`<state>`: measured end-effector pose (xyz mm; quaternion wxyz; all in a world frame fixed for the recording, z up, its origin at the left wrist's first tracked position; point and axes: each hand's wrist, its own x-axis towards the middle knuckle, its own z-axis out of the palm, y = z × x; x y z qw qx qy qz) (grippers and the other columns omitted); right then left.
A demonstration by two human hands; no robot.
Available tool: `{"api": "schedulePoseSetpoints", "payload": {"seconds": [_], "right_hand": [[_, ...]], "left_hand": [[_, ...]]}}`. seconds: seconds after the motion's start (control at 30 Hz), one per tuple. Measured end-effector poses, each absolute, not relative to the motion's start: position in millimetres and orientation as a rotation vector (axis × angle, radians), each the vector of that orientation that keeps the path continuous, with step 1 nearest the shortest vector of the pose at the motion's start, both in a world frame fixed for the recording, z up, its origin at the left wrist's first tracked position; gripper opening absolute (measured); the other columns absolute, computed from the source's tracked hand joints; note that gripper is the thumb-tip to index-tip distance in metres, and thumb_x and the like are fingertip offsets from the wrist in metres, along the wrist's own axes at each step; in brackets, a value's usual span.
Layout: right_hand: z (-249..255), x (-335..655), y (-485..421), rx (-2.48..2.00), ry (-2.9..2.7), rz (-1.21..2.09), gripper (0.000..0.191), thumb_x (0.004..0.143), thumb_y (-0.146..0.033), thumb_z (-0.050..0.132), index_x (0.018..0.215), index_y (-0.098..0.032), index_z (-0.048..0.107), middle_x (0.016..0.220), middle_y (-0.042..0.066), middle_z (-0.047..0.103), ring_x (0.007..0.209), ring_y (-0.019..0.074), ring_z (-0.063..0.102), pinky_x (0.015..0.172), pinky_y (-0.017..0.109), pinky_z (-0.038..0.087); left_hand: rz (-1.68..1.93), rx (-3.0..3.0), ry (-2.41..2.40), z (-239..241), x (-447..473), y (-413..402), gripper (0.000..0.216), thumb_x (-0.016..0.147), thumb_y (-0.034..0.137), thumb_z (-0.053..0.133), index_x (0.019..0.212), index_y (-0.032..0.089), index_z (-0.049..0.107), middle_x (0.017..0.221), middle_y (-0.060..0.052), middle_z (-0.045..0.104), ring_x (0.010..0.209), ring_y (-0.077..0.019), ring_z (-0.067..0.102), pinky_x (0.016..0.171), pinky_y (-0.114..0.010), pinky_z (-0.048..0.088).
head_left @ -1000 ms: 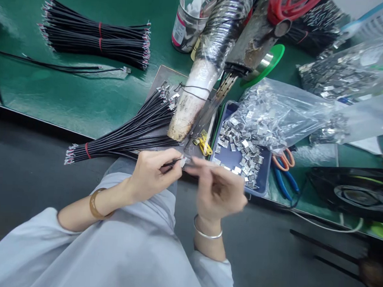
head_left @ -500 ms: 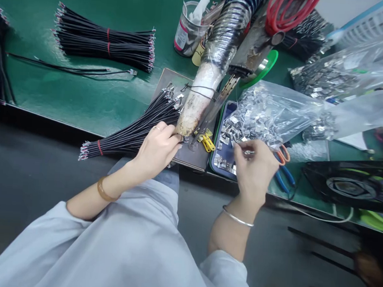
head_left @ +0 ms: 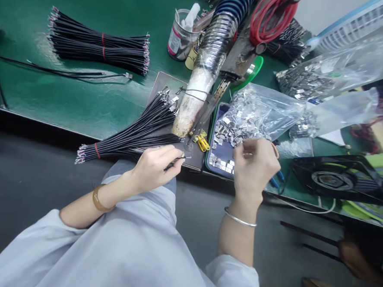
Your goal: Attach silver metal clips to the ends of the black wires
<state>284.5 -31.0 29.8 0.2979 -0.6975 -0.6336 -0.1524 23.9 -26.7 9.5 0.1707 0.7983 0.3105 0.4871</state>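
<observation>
My left hand (head_left: pixel 156 167) is closed at the board's front edge, pinching a black cable (head_left: pixel 177 159) whose thin end points right past the fingertips. Behind it lies a bundle of black cables (head_left: pixel 130 129), tied with a red band, several of their ends bearing metal connectors. Over the right part of a blue tray (head_left: pixel 222 151), my right hand (head_left: pixel 256 171) is closed with thumb and fingers together; whatever is in them is too small to make out. Small metal USB-type connectors (head_left: pixel 221 163) lie in the tray, some in a row near its front edge.
A soldering iron (head_left: pixel 210 103) and a taped hose (head_left: pixel 194 91) slant down over the board (head_left: pixel 195 156). Yellow clips (head_left: pixel 202 143) lie beside the tray. A bag of connectors (head_left: pixel 261 109) spills into it. Farther right is a black fan (head_left: pixel 335 178); another cable bundle (head_left: pixel 97 42) lies back left.
My left hand has come away from below the hose tip toward the front edge, with a cable end now showing in its fingers. My right hand stays over the tray, slightly turned.
</observation>
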Motion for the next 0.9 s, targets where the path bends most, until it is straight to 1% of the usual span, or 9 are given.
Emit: {"api": "schedulePoseSetpoints", "payload": {"seconds": [0.1, 0.17, 0.27, 0.37, 0.43, 0.53, 0.67, 0.77, 0.9], "right_hand": [[35.0, 268.6, -44.7, -1.678, -1.466, -0.363, 0.013, 0.082, -0.022, 0.064, 0.073, -0.025, 0.055, 0.072, 0.001, 0.069, 0.052, 0.0152, 0.059, 0.053, 0.029, 0.048], [35.8, 250.2, -54.8, -1.571, -1.328, -0.179, 0.015, 0.084, -0.023, 0.07, 0.074, -0.024, 0.058, 0.072, -0.001, 0.07, 0.053, 0.0154, 0.065, 0.051, 0.028, 0.052], [31.1, 218.9, -68.1, -1.425, -1.294, 0.139, 0.013, 0.09, -0.024, 0.073, 0.08, -0.022, 0.065, 0.087, 0.001, 0.077, 0.068, 0.017, 0.075, 0.061, 0.029, 0.061], [21.9, 194.8, -73.3, -1.347, -1.405, 0.272, 0.006, 0.093, -0.02, 0.072, 0.087, -0.023, 0.073, 0.093, 0.002, 0.079, 0.085, 0.0177, 0.078, 0.073, 0.031, 0.065], [16.1, 185.8, -71.9, -1.318, -1.446, 0.371, 0.009, 0.092, -0.016, 0.072, 0.089, -0.024, 0.075, 0.094, 0.002, 0.079, 0.087, 0.0167, 0.077, 0.073, 0.028, 0.065], [11.0, 181.1, -67.4, -1.279, -1.427, 0.485, 0.011, 0.091, -0.013, 0.071, 0.088, -0.023, 0.075, 0.095, 0.002, 0.079, 0.086, 0.0155, 0.078, 0.069, 0.025, 0.065], [10.2, 181.2, -65.3, -1.267, -1.419, 0.486, 0.013, 0.091, -0.012, 0.069, 0.087, -0.023, 0.074, 0.095, 0.002, 0.079, 0.086, 0.0148, 0.078, 0.07, 0.024, 0.065], [9.5, 179.7, -66.6, -1.285, -1.461, 0.43, 0.013, 0.091, -0.011, 0.068, 0.086, -0.023, 0.072, 0.094, 0.002, 0.079, 0.086, 0.0154, 0.078, 0.07, 0.024, 0.065], [3.8, 174.8, -69.8, -1.3, -1.569, 0.105, 0.014, 0.091, -0.01, 0.07, 0.094, -0.024, 0.072, 0.1, 0.002, 0.08, 0.092, 0.0169, 0.079, 0.082, 0.03, 0.066]], "left_hand": [[1.249, 2.01, 0.905, 12.0, 25.1, -26.4, 0.014, 0.092, 0.013, 0.06, 0.082, 0.015, 0.07, 0.065, 0.002, 0.067, 0.05, -0.0066, 0.048, 0.049, -0.018, 0.038], [1.145, 1.822, 0.921, 15.1, 25.6, -24.6, 0.015, 0.089, 0.015, 0.061, 0.078, 0.013, 0.071, 0.063, 0.001, 0.066, 0.05, -0.006, 0.048, 0.046, -0.016, 0.035], [1.039, 1.574, 0.931, 19.1, 26.3, -22.1, 0.014, 0.084, 0.019, 0.063, 0.076, 0.012, 0.072, 0.063, -0.001, 0.068, 0.053, -0.0075, 0.053, 0.049, -0.016, 0.04], [1.01, 1.438, 0.927, 21.5, 26.8, -21.2, 0.013, 0.081, 0.022, 0.066, 0.077, 0.011, 0.072, 0.066, -0.003, 0.07, 0.056, -0.0097, 0.059, 0.055, -0.018, 0.047], [0.999, 1.409, 0.918, 23.2, 26.8, -21.3, 0.013, 0.081, 0.022, 0.067, 0.077, 0.011, 0.072, 0.067, -0.003, 0.071, 0.058, -0.01, 0.06, 0.056, -0.018, 0.048], [0.973, 1.42, 0.904, 26.1, 26.2, -21.5, 0.013, 0.081, 0.021, 0.066, 0.076, 0.011, 0.074, 0.067, -0.003, 0.072, 0.058, -0.0089, 0.059, 0.053, -0.016, 0.046], [0.934, 1.474, 0.904, 28.0, 26.0, -21.4, 0.015, 0.082, 0.019, 0.064, 0.075, 0.011, 0.075, 0.066, -0.002, 0.07, 0.058, -0.0086, 0.057, 0.052, -0.016, 0.042], [0.917, 1.469, 0.889, 27.1, 26.2, -21.0, 0.016, 0.084, 0.019, 0.063, 0.072, 0.012, 0.072, 0.062, -0.001, 0.066, 0.055, -0.0081, 0.054, 0.052, -0.017, 0.041], [0.867, 1.367, 0.868, 24.5, 25.4, -20.1, 0.019, 0.087, 0.024, 0.061, 0.073, 0.013, 0.067, 0.056, 0.001, 0.061, 0.051, -0.0079, 0.053, 0.051, -0.017, 0.042]]}}
